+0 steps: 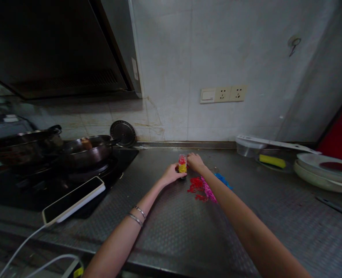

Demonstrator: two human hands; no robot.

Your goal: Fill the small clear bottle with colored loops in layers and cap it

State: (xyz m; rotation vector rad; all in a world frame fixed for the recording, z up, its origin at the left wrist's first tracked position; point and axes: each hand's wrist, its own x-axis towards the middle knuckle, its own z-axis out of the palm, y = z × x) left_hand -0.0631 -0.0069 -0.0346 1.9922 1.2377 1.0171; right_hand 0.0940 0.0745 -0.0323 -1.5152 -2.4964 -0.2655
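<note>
A small clear jar (pixel 182 164) stands toward the back edge of the steel surface (pixel 171 235), about midway along it. Inside is a yellow layer with red on top, reaching near the rim. The person's left hand (pixel 172 175) is curled around the jar's side, gripping it. The right hand (pixel 194 161) rests at the jar's top with fingers bunched downward. Whether it pinches anything is too small to tell.

Just in front of the jar, small loose pieces lie scattered on the surface: red pieces (pixel 196 186), pink pieces (pixel 209 190) and a few blue pieces (pixel 223 179) farther right. By the look of it, the filling is well under way, with yellow packed and red partly in. Some red and all the pink and blue remain outside.

Two thin bracelets (pixel 138 215) circle the left wrist. At the left edge, a phone (pixel 74 200) lies on the hob beside two dark pans (pixel 86 151). Toward the right edge sit a yellow sponge (pixel 272 161) and stacked plates (pixel 318 178).
</note>
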